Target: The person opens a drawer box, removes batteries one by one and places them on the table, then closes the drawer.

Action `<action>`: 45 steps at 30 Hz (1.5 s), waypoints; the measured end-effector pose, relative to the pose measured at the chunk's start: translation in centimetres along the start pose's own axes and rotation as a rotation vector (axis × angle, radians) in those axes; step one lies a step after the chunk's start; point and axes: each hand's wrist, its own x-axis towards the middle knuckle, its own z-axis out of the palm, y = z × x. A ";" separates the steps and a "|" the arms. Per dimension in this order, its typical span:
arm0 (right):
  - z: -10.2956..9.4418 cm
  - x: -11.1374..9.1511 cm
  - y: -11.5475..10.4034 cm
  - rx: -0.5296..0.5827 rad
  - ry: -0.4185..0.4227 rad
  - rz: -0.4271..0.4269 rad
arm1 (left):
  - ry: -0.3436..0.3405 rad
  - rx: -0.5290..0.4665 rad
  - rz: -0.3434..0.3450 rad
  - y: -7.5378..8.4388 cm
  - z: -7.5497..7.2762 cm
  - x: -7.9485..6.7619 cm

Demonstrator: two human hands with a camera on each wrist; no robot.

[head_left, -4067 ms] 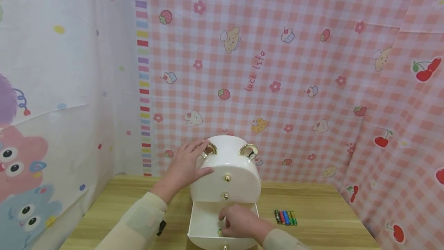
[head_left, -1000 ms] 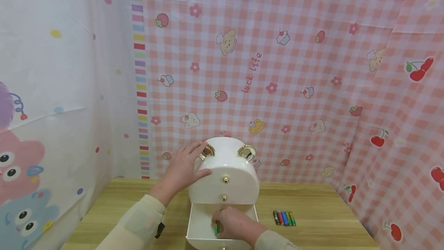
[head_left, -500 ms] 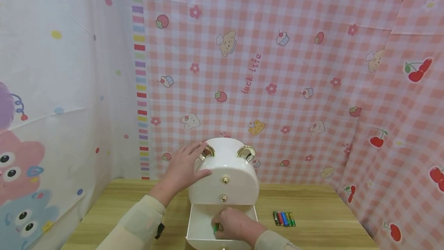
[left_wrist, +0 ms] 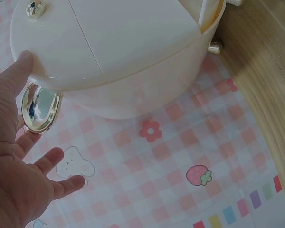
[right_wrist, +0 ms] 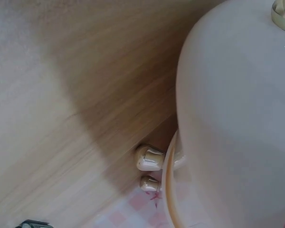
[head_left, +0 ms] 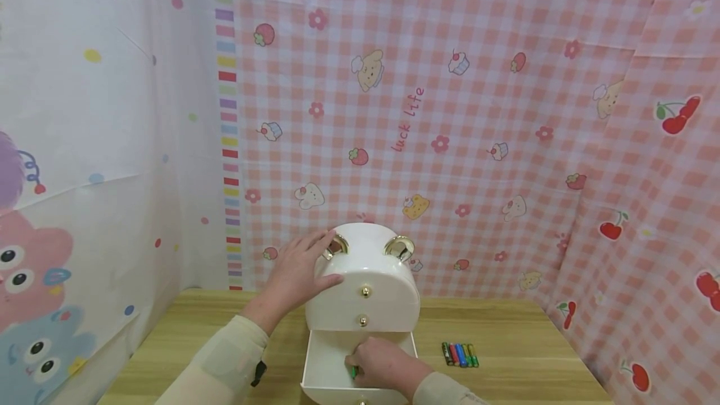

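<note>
A white storage box (head_left: 364,299) with gold ear-shaped trims and gold knobs stands on the table, its bottom drawer (head_left: 326,361) pulled out. My left hand (head_left: 297,272) rests on the upper left of the box beside the gold ear (left_wrist: 42,107). In the left wrist view its thumb touches the front edge, and the other fingers are spread. Inside the drawer, my right hand (head_left: 385,364) pinches a small green battery (head_left: 354,372), mostly hidden by the fingers. The right wrist view shows the drawer's front (right_wrist: 237,109) but almost nothing of that hand.
Several batteries (head_left: 462,355) in black, red, blue and green-gold lie in a row on the wooden table (head_left: 506,330), right of the drawer. Small gold feet (right_wrist: 149,158) support the box. A pink checked cloth (head_left: 439,174) hangs behind, with a white printed one (head_left: 95,142) at left.
Compared with four seconds ago, the right hand sits slightly further left in the drawer, and more green shows at its fingertips. The left hand stays on the box; the battery row is unchanged.
</note>
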 end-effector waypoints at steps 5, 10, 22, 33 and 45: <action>0.1 0.1 0.2 0.023 -0.011 -0.004 | 0.001 0.008 -0.001 0.1 0.0 0.0; 0.2 0.0 0.4 0.120 -0.001 0.002 | -0.003 0.017 -0.005 0.1 0.0 0.0; -0.1 -0.1 0.5 0.188 0.029 0.013 | 0.004 0.013 0.000 0.1 0.0 0.1; 0.0 -0.5 0.2 0.562 0.052 0.227 | 0.003 0.016 -0.003 0.0 0.1 0.0; -1.4 -1.7 0.7 1.006 0.057 0.277 | 0.005 0.014 -0.006 0.0 0.2 0.0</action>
